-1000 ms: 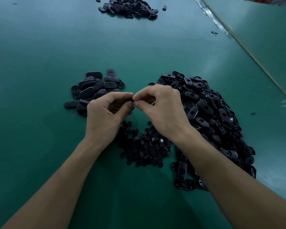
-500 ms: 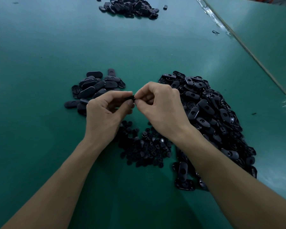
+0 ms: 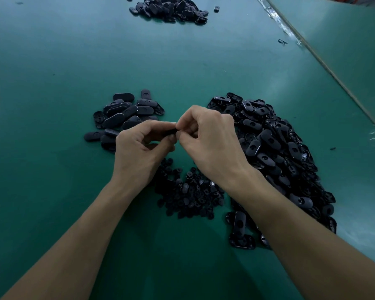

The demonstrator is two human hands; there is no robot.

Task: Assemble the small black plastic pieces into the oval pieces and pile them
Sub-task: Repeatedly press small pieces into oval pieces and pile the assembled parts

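The dark piece (image 3: 171, 132) sits pinched between both hands above the middle of the table (image 3: 52, 169); the left hand (image 3: 139, 152) clamps it between thumb and curled forefinger; the right hand (image 3: 208, 139) closes its fingertips on the near end, pressing inward; the risk here is a skewed push, the small insert going in crooked and jamming, or popping out of the pinch and dropping into the heap of small black pieces (image 3: 188, 191) just beneath the wrists, lost among its twins; a slack left grip would let the oval twist; the finished pile (image 3: 126, 113) lies just beyond the left hand, the big heap of oval pieces (image 3: 275, 152) spreads under and beyond the right forearm toward the right edge; a farther heap (image 3: 171, 8) is cut off at the far edge; the fingers cover nearly all of the held piece, so whether the insert is seated cannot be told.
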